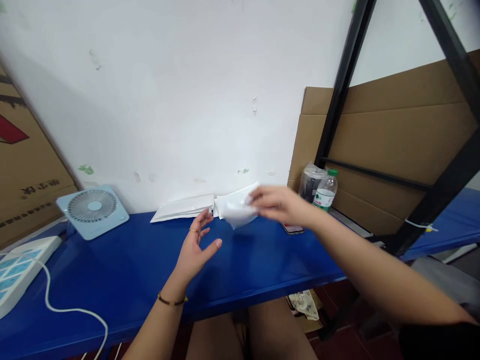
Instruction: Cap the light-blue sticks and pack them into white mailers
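Note:
My right hand [275, 204] has its fingers closed on a white packet [240, 212], which hangs over the back of the blue table [150, 270] and is smeared by motion. To its left, my left hand [198, 246] is raised above the table with fingers apart and nothing in it. A stack of flat white packets [183, 207] lies against the wall just beyond my left hand. Another white packet [225, 201] is behind the held one and partly covered by it.
A light blue fan [93, 210] and a white power strip [26, 270] with a cable are at the left. Behind my right forearm stand a green-capped bottle [325, 192] and a plastic-wrapped dark cup [311, 182]. A phone [293, 229] lies near them, beside a black metal frame [339, 95].

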`<control>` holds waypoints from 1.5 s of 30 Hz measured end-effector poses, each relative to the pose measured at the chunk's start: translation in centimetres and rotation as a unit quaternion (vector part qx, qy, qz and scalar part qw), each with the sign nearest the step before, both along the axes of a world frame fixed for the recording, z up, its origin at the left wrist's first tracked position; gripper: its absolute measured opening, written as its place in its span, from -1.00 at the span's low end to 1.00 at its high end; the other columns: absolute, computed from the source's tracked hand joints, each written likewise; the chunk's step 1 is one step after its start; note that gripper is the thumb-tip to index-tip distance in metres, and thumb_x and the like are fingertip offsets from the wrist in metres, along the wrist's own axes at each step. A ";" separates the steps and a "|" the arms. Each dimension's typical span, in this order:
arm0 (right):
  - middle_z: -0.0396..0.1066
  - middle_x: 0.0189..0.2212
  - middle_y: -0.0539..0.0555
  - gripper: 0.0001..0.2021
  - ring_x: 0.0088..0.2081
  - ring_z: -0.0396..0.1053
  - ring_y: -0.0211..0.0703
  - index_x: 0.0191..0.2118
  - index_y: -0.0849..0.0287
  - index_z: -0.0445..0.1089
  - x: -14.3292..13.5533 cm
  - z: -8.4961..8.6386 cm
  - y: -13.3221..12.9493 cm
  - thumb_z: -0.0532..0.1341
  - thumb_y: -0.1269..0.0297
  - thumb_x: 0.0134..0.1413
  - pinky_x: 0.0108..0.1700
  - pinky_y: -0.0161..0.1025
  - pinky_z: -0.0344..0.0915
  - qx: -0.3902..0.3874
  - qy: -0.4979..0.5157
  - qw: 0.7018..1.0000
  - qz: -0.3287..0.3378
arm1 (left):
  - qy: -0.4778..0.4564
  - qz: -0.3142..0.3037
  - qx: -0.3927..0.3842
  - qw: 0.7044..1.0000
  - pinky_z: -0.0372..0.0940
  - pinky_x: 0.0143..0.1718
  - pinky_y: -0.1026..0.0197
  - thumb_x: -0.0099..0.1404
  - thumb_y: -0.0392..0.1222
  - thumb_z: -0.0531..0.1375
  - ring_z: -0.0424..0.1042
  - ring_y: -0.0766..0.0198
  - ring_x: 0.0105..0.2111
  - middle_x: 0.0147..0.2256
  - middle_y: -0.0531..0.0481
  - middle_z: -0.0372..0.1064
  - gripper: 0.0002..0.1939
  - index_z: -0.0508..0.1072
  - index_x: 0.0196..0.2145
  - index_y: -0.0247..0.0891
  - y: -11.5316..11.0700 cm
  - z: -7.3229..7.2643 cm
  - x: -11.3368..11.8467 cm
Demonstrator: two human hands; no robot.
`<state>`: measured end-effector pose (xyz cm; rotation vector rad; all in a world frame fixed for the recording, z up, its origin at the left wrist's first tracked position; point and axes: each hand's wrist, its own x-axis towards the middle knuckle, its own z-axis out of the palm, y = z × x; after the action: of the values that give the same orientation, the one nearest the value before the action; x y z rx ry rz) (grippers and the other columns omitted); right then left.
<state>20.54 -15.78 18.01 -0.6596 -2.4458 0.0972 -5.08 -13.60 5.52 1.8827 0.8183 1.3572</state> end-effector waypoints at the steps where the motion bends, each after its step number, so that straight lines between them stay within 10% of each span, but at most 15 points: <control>1: 0.34 -0.18 0.11 -0.80 -0.15 0.29 -0.21 -0.21 0.14 0.42 0.2 -2.1 -1.5 0.10 0.36 0.08 -0.12 -0.22 0.22 -0.029 -0.029 0.999 0.011 | 0.035 0.017 0.027 0.999 0.04 0.09 -0.01 0.12 -0.15 0.19 0.05 0.09 0.12 0.13 -0.11 0.03 -0.28 -0.05 0.18 -0.07 -1.2 -0.6 0.0; 9: 0.34 -0.26 0.08 -0.88 -0.18 0.30 -0.21 -0.37 0.16 0.40 0.6 -15.6 -9.7 0.17 0.47 -0.08 -0.15 -0.30 0.23 -0.211 0.056 0.972 -0.083 | 0.327 -0.062 0.117 0.936 0.08 0.03 0.01 -0.10 -0.03 0.32 0.22 0.10 -0.02 0.02 -0.04 0.19 -0.27 0.20 0.05 -0.02 -8.2 -5.8 1.8; 16: 0.30 -0.41 0.06 -0.93 -0.34 0.29 -0.23 -0.37 0.18 0.30 -0.4 -18.4 -9.5 0.09 0.35 0.07 -0.30 -0.33 0.25 -0.202 0.166 0.944 -0.200 | 0.347 -0.005 0.168 0.922 0.16 -0.11 0.12 0.16 -0.12 0.15 0.31 0.23 -0.14 -0.22 0.00 0.36 -0.80 0.41 -0.21 -0.09 -9.1 -5.5 3.6; 27: 0.39 -0.37 0.10 -0.77 -0.27 0.32 -0.02 -0.17 0.07 0.35 -1.5 -19.9 -9.7 0.14 0.33 -0.02 -0.30 -0.09 0.27 0.095 0.026 0.978 -0.185 | 0.296 0.062 0.092 0.949 0.23 -0.25 0.18 0.14 -0.38 0.03 0.31 0.24 -0.27 -0.30 0.00 0.33 -0.78 0.40 -0.33 -0.14 -9.6 -6.4 4.7; 32: 0.34 -0.51 0.08 -0.75 -0.47 0.28 -0.16 -0.18 0.12 0.36 0.9 -15.0 -8.2 0.04 0.45 0.06 -0.47 -0.21 0.19 0.102 -0.040 0.977 -0.183 | 0.181 0.088 0.064 0.977 0.23 -0.11 0.16 0.20 -0.29 0.03 0.27 0.22 -0.12 -0.11 -0.08 0.24 -0.72 0.31 -0.11 -0.14 -9.3 -6.5 3.2; 38: 0.40 -0.48 0.10 -0.83 -0.52 0.31 -0.17 -0.30 0.09 0.40 4.2 -0.9 -3.3 0.13 0.21 0.00 -0.54 -0.26 0.20 0.057 -0.029 0.956 -0.287 | 0.238 0.167 0.127 0.948 0.25 -0.20 0.14 0.20 -0.26 0.05 0.31 0.20 -0.21 -0.16 -0.08 0.29 -0.75 0.33 -0.14 -0.13 -8.6 -7.8 0.9; 41: 0.40 -0.56 0.09 -0.81 -0.57 0.29 -0.19 -0.47 0.13 0.43 2.1 4.3 0.1 0.17 0.14 -0.06 -0.59 -0.28 0.14 0.002 -0.056 0.961 -0.270 | 0.269 0.184 0.159 0.932 0.26 -0.31 0.19 0.18 -0.27 0.05 0.35 0.24 -0.30 -0.21 -0.06 0.33 -0.77 0.35 -0.19 -0.14 -8.3 -8.4 1.1; 45: 0.28 -0.70 0.01 -0.83 -0.66 0.17 -0.31 -0.58 0.19 0.39 -3.9 6.1 5.9 0.23 0.19 -0.16 -0.66 -0.34 0.05 -0.178 -0.019 0.965 -0.194 | 0.287 0.207 0.217 0.910 0.22 -0.43 0.23 0.13 -0.30 0.06 0.36 0.26 -0.39 -0.29 -0.03 0.37 -0.82 0.38 -0.31 -0.14 -7.8 -9.1 1.8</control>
<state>16.62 -9.87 24.14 -1.2965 -2.3033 0.3740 -3.30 -21.43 -3.57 2.6383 1.3545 1.3075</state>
